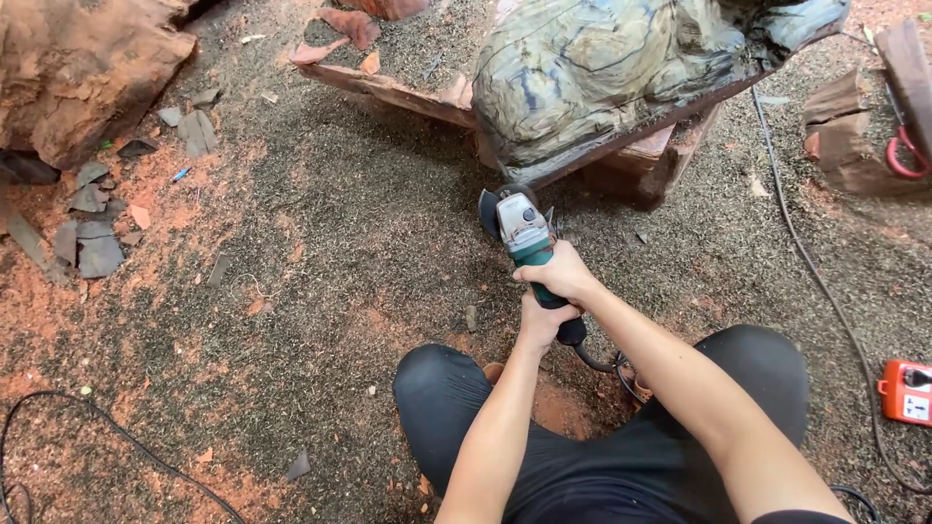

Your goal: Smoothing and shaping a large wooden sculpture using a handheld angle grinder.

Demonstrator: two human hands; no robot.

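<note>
Sawdust [320, 243] surrounds carved wood block [621, 78]; right hand [558, 275] and left hand [544, 323], fingers wrapped, grip angle grinder [524, 233] beside wood scraps [92, 228].

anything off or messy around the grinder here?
Yes: wood chips and broken grey pieces litter the ground at left. Both hands, right hand and left hand, grip the angle grinder beside the carved wood block.

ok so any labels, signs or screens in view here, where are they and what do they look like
Label on the orange box: at the right edge on the ground, a small white rectangular sticker on its face.
Plate on the angle grinder: centre, on the silver-grey head ahead of the right hand and left hand, a pale patch with a dark button.
No signs, screens or packages show.
</note>
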